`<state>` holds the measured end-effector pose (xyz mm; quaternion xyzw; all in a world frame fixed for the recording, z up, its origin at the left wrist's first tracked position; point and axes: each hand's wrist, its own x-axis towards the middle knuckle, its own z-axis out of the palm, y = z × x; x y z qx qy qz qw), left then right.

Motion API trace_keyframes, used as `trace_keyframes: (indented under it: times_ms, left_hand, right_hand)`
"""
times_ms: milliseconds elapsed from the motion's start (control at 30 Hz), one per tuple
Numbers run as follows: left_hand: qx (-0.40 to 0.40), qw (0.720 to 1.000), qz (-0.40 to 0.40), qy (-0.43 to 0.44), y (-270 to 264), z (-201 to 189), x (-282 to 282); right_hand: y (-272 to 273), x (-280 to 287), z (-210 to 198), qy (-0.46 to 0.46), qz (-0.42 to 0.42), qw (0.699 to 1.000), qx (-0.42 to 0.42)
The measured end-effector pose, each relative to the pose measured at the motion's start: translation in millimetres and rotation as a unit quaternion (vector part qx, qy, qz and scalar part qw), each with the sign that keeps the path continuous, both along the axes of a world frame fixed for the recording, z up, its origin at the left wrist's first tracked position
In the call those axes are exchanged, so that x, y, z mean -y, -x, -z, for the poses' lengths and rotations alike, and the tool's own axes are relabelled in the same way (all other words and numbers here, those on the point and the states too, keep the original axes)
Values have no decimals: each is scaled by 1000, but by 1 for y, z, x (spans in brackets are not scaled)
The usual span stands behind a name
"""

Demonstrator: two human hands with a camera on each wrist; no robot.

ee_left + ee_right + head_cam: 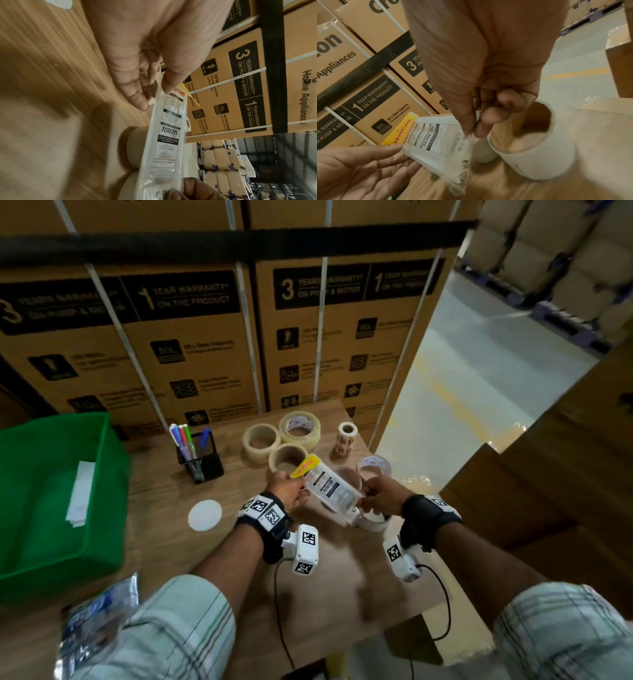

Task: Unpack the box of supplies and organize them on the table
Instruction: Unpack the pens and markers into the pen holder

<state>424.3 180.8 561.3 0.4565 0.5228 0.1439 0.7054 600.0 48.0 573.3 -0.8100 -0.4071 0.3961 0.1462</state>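
A clear plastic packet [329, 489] with a yellow header and "TOTEM" print hangs above the wooden table [164, 546]. My left hand [287, 491] pinches its yellow end between thumb and fingers, seen close in the left wrist view [155, 94]. My right hand [380, 494] pinches the opposite end with thumb and fingertips [473, 132]. The packet [440, 138] stretches between both hands, tilted. The green bin [41, 508] at left holds white paper slips.
Three tape rolls [262, 440] and a sticker roll [347, 438] stand at the table's back. A black pen holder [200, 460], a white disc [205, 515] and white rolls [530, 151] lie nearby. Cardboard boxes [191, 344] wall the back; a carton [548, 474] is at right.
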Motion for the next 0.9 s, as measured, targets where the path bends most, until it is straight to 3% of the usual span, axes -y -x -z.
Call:
trace_keyframes:
  times_ms: [167,400,567,700,900]
  left_hand:
    - [-50,999,1,-2,16,35,21]
    - [13,996,88,8,24,65,67]
    - [3,991,136,-2,18,62,89]
    - [-2,989,150,-6,17,53,91]
    - [47,994,97,-3,21,39,83]
  right_hand:
    - [21,26,11,-16,43,999,27]
    - [48,44,30,6,103,990,94]
    - [53,56,35,-15,137,983,123]
    - [49,64,30,-18,116,982,148]
    - [43,69,16,-67,92,982,149]
